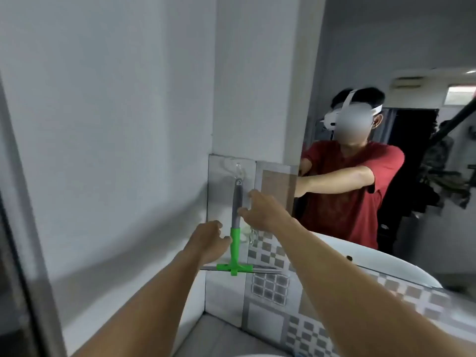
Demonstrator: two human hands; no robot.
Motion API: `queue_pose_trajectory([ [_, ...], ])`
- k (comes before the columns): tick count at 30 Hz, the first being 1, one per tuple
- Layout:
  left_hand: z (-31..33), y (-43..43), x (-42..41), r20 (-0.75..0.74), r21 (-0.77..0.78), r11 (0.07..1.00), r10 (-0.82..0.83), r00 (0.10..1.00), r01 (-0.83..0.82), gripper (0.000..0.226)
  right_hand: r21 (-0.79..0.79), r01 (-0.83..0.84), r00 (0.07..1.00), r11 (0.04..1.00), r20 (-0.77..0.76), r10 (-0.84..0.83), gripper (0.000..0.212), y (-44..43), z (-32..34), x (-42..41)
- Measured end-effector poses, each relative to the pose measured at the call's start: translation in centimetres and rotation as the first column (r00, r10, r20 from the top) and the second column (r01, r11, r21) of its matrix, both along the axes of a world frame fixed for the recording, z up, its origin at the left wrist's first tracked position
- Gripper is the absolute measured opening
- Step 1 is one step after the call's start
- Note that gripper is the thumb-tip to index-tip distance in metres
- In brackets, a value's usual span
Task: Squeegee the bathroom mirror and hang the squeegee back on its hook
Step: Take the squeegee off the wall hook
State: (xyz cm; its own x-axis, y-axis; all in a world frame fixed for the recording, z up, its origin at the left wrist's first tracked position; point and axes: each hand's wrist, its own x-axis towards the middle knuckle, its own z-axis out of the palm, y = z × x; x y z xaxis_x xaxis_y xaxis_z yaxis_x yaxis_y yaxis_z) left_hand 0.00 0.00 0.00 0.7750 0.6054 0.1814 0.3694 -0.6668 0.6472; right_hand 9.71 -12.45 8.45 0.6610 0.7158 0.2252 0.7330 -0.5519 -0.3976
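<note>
A squeegee (235, 243) with a grey upper handle, green lower handle and green crossbar hangs upright against the tiled wall. Its top loop sits at a clear plastic hook (239, 168) stuck on the tile. My left hand (210, 240) pinches the green part of the handle from the left. My right hand (262, 211) touches the grey part from the right, thumb against it and fingers spread. The bathroom mirror (386, 60) fills the wall to the right and reflects a person in a red shirt.
A white wall (116, 124) runs along the left, meeting the tiled wall in a corner. A white basin (381, 266) curves at the lower right under the mirror. Grey checker-pattern tiles (273, 287) cover the wall below the squeegee. A dark frame (18, 228) stands at far left.
</note>
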Motion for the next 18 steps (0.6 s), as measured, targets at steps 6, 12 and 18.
queue_pose_trajectory([
  [6,-2.6,0.0,2.9,0.066,-0.18,0.983,-0.016,0.998,0.028,0.031,0.212,0.063,0.98,0.975,-0.198,-0.021,0.042,3.8,-3.2,1.5],
  [12,-3.5,-0.6,3.4,0.19,-0.253,0.967,0.04,0.981,0.009,0.024,0.336,0.101,0.954,0.936,-0.299,0.005,0.035,4.4,-4.0,2.0],
  [18,-3.1,-1.7,2.3,0.233,-0.23,0.973,0.04,0.972,0.015,0.02,0.372,0.108,0.939,0.922,-0.343,0.028,0.031,3.6,-3.4,1.3],
])
